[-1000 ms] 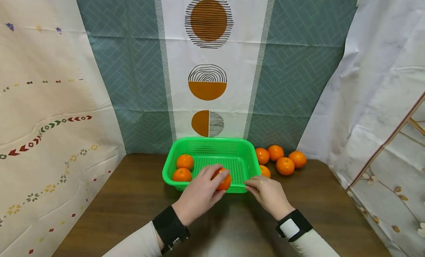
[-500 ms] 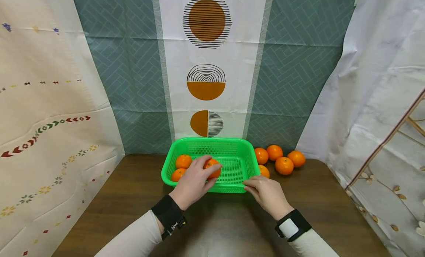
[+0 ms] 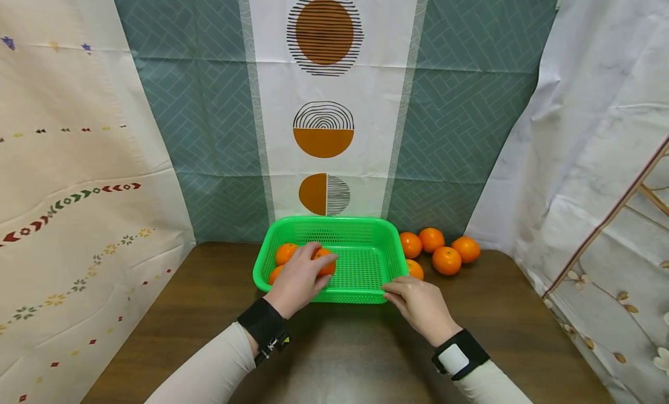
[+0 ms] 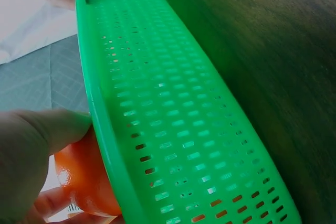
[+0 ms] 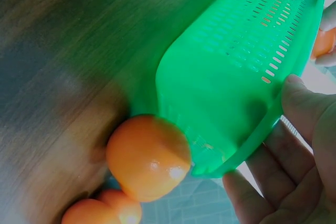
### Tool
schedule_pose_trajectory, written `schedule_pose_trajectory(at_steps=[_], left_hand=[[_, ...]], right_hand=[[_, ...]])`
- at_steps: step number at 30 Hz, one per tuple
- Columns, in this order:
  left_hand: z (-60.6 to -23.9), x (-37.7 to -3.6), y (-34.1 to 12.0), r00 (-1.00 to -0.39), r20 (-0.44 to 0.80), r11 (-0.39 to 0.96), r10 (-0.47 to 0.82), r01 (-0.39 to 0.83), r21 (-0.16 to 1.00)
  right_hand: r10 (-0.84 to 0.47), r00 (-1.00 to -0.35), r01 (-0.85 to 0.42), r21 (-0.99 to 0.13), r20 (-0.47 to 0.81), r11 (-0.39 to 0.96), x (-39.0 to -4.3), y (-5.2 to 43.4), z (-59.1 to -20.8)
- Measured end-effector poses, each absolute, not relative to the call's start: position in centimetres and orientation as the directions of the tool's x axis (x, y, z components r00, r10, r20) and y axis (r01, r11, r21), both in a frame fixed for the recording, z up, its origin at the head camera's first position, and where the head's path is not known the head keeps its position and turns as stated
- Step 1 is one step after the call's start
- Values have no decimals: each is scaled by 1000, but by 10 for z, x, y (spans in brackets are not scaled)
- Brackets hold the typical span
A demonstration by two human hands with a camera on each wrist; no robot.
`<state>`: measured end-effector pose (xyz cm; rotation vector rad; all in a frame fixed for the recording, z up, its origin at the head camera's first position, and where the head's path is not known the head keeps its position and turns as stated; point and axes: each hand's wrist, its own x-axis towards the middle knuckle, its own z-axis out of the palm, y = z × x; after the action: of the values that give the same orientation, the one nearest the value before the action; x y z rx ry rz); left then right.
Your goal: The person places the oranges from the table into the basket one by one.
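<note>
My left hand [image 3: 294,283] grips an orange [image 3: 328,264] over the left half of a green plastic basket [image 3: 334,219]. In the left wrist view, the thumb lies along one side of this orange [image 4: 84,174], right at the basket's rim. Two more oranges sit inside at the left end: one [image 3: 285,253] farther back, the other [image 3: 274,274] partly hidden behind my left hand. My right hand [image 3: 418,305] pinches the rim at the near right corner, thumb on one side and fingers on the other, as the right wrist view shows.
Several loose oranges [image 3: 446,260] lie on the brown wooden table [image 3: 345,357], to the right of the basket. One orange [image 5: 148,157] is close against its right wall. A patterned cloth [image 3: 324,102] hangs behind the table, with light drapes at both sides.
My left hand has moved left inside the basket with the orange, closer to the two oranges there, and now covers more of them. The right hand keeps its hold on the rim.
</note>
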<state>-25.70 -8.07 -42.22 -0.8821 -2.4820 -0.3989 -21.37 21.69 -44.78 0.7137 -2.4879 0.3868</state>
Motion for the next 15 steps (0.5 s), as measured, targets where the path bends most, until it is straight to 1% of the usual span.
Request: schedule_pose_trajectory(at_steps=[7, 15], left_hand=[[-424, -259, -82, -695, 502, 764, 514, 638, 102], [-424, -261, -84, -701, 501, 759, 507, 639, 125]], right_hand=[[-406, -731, -551, -123, 548, 826, -214, 217, -449], [-412, -722, -558, -115, 556, 822, -214, 217, -449]])
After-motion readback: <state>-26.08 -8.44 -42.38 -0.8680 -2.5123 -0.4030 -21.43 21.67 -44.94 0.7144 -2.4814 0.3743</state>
